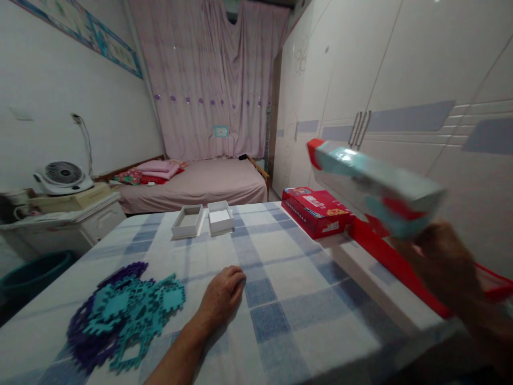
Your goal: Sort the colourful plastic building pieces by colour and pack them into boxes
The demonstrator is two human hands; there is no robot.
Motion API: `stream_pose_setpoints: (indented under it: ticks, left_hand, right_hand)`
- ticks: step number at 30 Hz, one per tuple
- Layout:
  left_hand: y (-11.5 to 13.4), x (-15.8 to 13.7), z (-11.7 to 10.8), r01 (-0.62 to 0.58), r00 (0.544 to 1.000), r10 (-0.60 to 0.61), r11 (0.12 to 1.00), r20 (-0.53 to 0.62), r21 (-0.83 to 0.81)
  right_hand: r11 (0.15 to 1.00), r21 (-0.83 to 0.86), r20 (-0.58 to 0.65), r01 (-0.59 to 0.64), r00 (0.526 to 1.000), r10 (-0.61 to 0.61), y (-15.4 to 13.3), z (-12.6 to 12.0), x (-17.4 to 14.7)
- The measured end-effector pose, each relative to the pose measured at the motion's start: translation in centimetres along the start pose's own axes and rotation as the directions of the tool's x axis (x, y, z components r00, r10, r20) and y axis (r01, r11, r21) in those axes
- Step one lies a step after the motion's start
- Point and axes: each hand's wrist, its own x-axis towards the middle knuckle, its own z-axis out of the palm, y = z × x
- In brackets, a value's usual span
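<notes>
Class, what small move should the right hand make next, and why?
Probably lower the raised box onto the tablecloth. The right hand holds it above table level, while the left hand rests on the cloth, holding nothing visible, so it could help steady the box.

A white fan stands left of a pink-covered bed, with pink curtains hanging beyond.
</notes>
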Motion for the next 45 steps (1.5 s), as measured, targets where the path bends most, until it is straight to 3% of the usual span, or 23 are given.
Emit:
stream_pose_setpoints:
  ticks: [1,2,4,6,8,10,17,36,38,41,45]
  left_hand:
    - [0.0,0.0,0.0,0.001,1.0,-0.001,1.0,-0.004,-0.01]
    - [0.0,-0.1,0.0,0.0,1.0,0.0,1.0,-0.011,-0.02]
    - [-0.1,-0.1,0.1,-0.001,1.0,0.0,1.0,-0.025,-0.03]
    - [-0.1,-0.2,0.2,0.001,1.0,-0.002,0.999,-0.028,-0.033]
    - [-0.3,-0.2,0.3,0.004,1.0,-0.005,0.999,-0.023,-0.037]
    - [-0.5,-0.1,0.4,0.013,1.0,-0.014,0.999,-0.02,-0.047]
    - [-0.6,0.1,0.6,0.041,0.999,-0.041,0.997,0.005,-0.06]
    - [-0.8,0.5,0.6,0.048,0.999,-0.048,0.998,0.025,-0.035]
    - [-0.9,0.4,0.6,0.049,0.998,-0.048,0.998,0.028,-0.037]
    - [-1.0,0.3,0.6,0.039,0.999,-0.038,0.998,0.03,-0.05]
    - [-1.2,0.4,0.6,0.021,0.999,-0.018,0.998,0.038,-0.056]
  right_hand:
    - [0.985,0.066,0.051,0.161,0.985,-0.165,-1.7,1.3,-0.2]
    - [0.93,0.145,0.097,0.338,0.93,-0.354,-3.3,2.8,-0.4]
    - [0.787,0.218,0.166,0.576,0.773,-0.612,-6.2,6.0,-0.4]
    - [0.667,0.214,0.228,0.713,0.628,-0.744,-8.5,9.2,-0.3]
    - [0.596,0.187,0.3,0.781,0.532,-0.792,-10.2,12.0,0.0]
    - [0.577,0.162,0.376,0.801,0.49,-0.787,-11.6,14.1,0.2]
    - [0.586,0.148,0.493,0.797,0.454,-0.742,-15.7,18.0,0.1]
    - [0.714,0.261,0.52,0.649,0.529,-0.671,-20.0,26.8,0.1]
    - [0.742,0.275,0.492,0.612,0.573,-0.655,-20.1,26.5,0.2]
    - [0.813,0.248,0.421,0.527,0.697,-0.581,-18.5,24.2,-0.3]
    - [0.894,0.064,0.33,0.443,0.836,-0.438,-12.0,17.8,-1.7]
